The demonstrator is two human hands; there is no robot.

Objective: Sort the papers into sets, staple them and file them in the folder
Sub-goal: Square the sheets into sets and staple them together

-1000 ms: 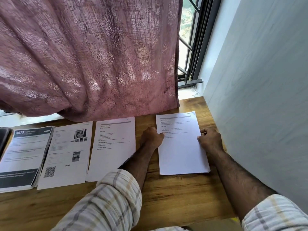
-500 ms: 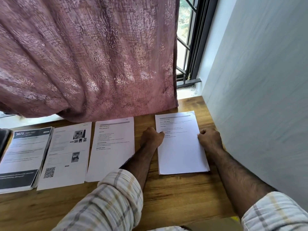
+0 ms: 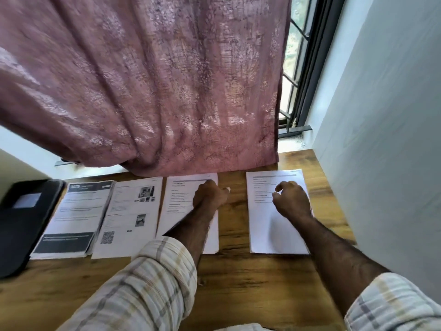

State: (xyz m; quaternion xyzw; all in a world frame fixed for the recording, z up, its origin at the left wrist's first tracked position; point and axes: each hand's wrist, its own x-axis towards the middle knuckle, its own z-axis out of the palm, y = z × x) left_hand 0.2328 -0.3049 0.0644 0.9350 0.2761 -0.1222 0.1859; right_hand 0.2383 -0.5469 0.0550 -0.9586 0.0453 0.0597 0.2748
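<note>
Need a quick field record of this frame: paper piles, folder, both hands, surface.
surface: wooden table
paper piles: four in a row, none overlapping the far-right one
pile 1: dark-header stack, next to the folder
pile 2: photo and QR sheet
pile 3: text sheet
pile 4: far-right text sheet, set apart by a gap
folder: black folder, far left, closed
left hand: over pile 3's right edge, fingers curled
right hand: over pile 4, fingers loosely curled, grip unclear
stapler: not in view

One head-worn camera looks forward and down, close over the wooden desk (image 3: 238,271) facing the curtain (image 3: 143,91).
</note>
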